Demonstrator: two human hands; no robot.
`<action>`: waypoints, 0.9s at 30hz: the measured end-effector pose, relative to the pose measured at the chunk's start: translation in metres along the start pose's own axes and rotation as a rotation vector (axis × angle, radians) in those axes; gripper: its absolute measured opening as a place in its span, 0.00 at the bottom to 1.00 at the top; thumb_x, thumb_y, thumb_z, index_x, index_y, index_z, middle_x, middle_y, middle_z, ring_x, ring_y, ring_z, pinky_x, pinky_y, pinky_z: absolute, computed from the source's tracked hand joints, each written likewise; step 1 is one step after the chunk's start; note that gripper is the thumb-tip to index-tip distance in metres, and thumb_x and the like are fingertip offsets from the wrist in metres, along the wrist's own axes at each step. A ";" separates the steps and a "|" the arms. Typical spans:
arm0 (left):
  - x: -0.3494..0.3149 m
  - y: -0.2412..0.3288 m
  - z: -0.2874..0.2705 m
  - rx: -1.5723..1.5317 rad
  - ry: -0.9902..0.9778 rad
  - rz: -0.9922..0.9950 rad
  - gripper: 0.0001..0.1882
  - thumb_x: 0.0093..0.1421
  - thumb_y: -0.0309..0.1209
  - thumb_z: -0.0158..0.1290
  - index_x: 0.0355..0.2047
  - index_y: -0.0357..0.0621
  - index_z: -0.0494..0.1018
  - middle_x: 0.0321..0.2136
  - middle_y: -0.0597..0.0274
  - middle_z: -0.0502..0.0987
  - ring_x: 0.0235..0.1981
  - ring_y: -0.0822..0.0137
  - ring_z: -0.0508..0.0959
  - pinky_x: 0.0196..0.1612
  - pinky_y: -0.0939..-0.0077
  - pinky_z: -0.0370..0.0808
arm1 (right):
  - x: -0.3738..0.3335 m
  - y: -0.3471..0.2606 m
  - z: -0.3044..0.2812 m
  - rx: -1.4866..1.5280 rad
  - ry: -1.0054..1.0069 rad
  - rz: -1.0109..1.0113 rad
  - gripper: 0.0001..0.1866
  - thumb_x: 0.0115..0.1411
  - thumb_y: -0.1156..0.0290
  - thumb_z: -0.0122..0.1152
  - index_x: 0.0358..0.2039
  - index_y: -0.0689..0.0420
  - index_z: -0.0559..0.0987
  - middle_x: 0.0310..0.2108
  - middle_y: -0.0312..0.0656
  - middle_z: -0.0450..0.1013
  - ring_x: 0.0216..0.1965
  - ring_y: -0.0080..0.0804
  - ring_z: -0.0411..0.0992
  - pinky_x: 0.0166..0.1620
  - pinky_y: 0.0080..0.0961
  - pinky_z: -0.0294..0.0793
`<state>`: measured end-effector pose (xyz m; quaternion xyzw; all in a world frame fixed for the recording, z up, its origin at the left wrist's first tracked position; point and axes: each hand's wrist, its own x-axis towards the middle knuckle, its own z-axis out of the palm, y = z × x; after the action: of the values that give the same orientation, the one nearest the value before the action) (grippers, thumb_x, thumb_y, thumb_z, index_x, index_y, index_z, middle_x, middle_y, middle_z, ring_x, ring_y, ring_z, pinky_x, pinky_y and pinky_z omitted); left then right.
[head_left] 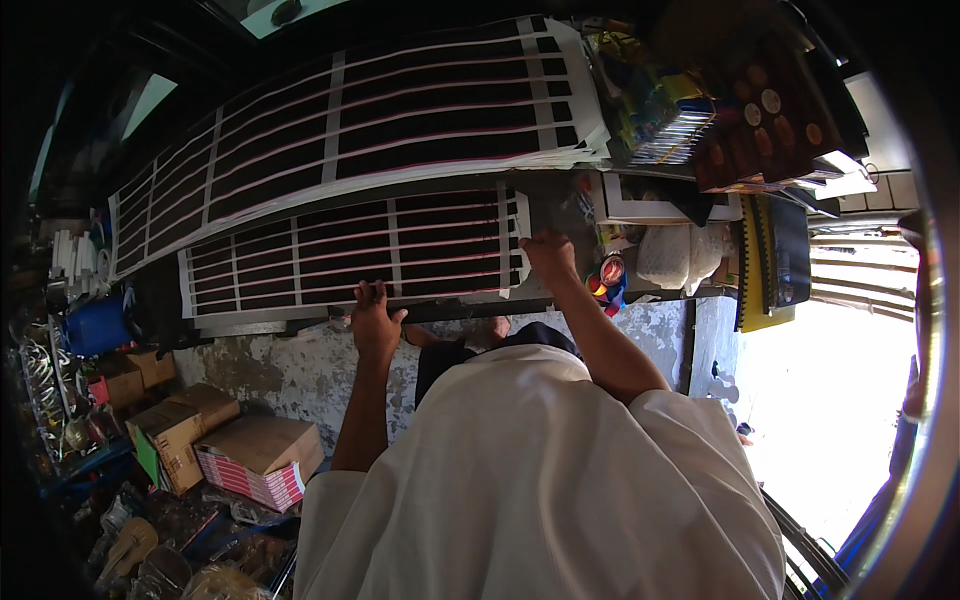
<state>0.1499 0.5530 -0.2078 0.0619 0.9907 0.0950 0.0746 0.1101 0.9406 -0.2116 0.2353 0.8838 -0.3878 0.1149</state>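
Observation:
A long sheet with black blocks divided by white and reddish lines lies on the narrow bench before me. My left hand rests at the sheet's near edge, thumb held out and fingers slightly bent, with nothing visible in it. At the sheet's right end, my right hand is closed, its fingertips pinching the white edge. How much of the edge is between the fingers cannot be made out. Behind, on a higher level, lies a larger stack of similar sheets, their white edges layered at the front.
To the right are a roll of tape, a plastic-wrapped bundle and a yellow spiral-bound book. Packaged goods crowd the back right. Cardboard boxes stand on the cluttered lower left, near a blue container.

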 end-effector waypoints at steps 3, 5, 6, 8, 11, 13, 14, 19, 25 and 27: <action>-0.001 0.001 0.000 -0.015 0.024 0.005 0.48 0.56 0.42 0.79 0.73 0.41 0.69 0.73 0.33 0.68 0.75 0.34 0.69 0.68 0.45 0.78 | 0.006 0.004 -0.005 -0.030 -0.047 -0.021 0.20 0.66 0.50 0.67 0.40 0.54 0.91 0.41 0.53 0.87 0.47 0.58 0.86 0.55 0.48 0.85; 0.000 0.002 -0.001 -0.021 0.009 -0.002 0.48 0.57 0.42 0.78 0.73 0.41 0.68 0.74 0.32 0.67 0.75 0.34 0.68 0.68 0.45 0.78 | 0.009 0.008 0.001 -0.378 0.037 -0.276 0.19 0.65 0.48 0.70 0.39 0.52 0.91 0.38 0.49 0.87 0.44 0.52 0.86 0.51 0.46 0.86; 0.000 0.001 -0.002 -0.022 -0.014 -0.011 0.49 0.58 0.43 0.77 0.74 0.41 0.67 0.75 0.31 0.66 0.76 0.33 0.67 0.69 0.44 0.77 | 0.011 0.011 0.005 -0.593 0.033 -0.365 0.19 0.65 0.47 0.72 0.38 0.51 0.91 0.37 0.47 0.87 0.42 0.49 0.87 0.49 0.45 0.86; -0.001 0.002 -0.004 -0.019 -0.035 -0.021 0.49 0.59 0.43 0.77 0.75 0.42 0.66 0.76 0.30 0.65 0.77 0.32 0.66 0.70 0.44 0.77 | 0.014 0.018 0.007 -0.379 0.021 -0.286 0.17 0.67 0.49 0.69 0.40 0.49 0.91 0.38 0.46 0.86 0.43 0.49 0.87 0.50 0.46 0.87; 0.000 0.003 -0.005 -0.008 -0.034 -0.013 0.49 0.59 0.43 0.77 0.75 0.41 0.66 0.76 0.30 0.64 0.77 0.32 0.66 0.69 0.44 0.77 | 0.016 0.021 0.005 -0.518 -0.017 -0.386 0.15 0.70 0.51 0.66 0.43 0.47 0.91 0.39 0.46 0.85 0.44 0.51 0.86 0.50 0.47 0.88; 0.002 0.003 -0.005 0.006 -0.052 -0.020 0.49 0.59 0.44 0.77 0.75 0.41 0.66 0.76 0.31 0.64 0.77 0.33 0.66 0.69 0.44 0.78 | 0.018 0.018 0.001 -0.682 -0.033 -0.486 0.13 0.72 0.54 0.64 0.46 0.45 0.91 0.41 0.45 0.85 0.45 0.51 0.87 0.48 0.47 0.89; 0.002 0.002 -0.004 0.002 -0.041 -0.011 0.49 0.59 0.44 0.77 0.75 0.41 0.66 0.76 0.31 0.64 0.77 0.33 0.66 0.69 0.44 0.78 | 0.019 0.015 -0.001 -0.735 -0.047 -0.504 0.13 0.73 0.55 0.63 0.47 0.43 0.91 0.42 0.45 0.86 0.45 0.51 0.88 0.46 0.47 0.90; 0.003 0.001 -0.001 0.019 -0.071 -0.033 0.50 0.58 0.45 0.77 0.74 0.41 0.65 0.76 0.32 0.63 0.77 0.34 0.65 0.68 0.43 0.78 | 0.018 0.010 -0.003 -0.756 -0.052 -0.510 0.11 0.72 0.58 0.64 0.47 0.42 0.91 0.41 0.46 0.86 0.45 0.51 0.87 0.45 0.47 0.90; -0.006 0.003 -0.005 0.026 -0.077 -0.044 0.49 0.58 0.44 0.77 0.74 0.42 0.66 0.75 0.31 0.65 0.76 0.33 0.67 0.69 0.43 0.77 | 0.010 0.029 -0.001 -0.723 -0.057 -0.617 0.13 0.74 0.57 0.63 0.48 0.45 0.91 0.39 0.47 0.87 0.44 0.48 0.89 0.46 0.45 0.91; -0.007 0.003 -0.005 0.029 -0.016 -0.008 0.48 0.57 0.43 0.78 0.72 0.41 0.68 0.73 0.34 0.67 0.75 0.34 0.69 0.67 0.44 0.78 | 0.010 0.032 0.002 -0.647 -0.162 -0.537 0.13 0.72 0.57 0.64 0.48 0.47 0.91 0.39 0.50 0.87 0.44 0.46 0.88 0.48 0.44 0.90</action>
<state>0.1565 0.5538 -0.2010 0.0599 0.9916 0.0797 0.0821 0.1179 0.9614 -0.2369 -0.0827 0.9779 -0.1241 0.1468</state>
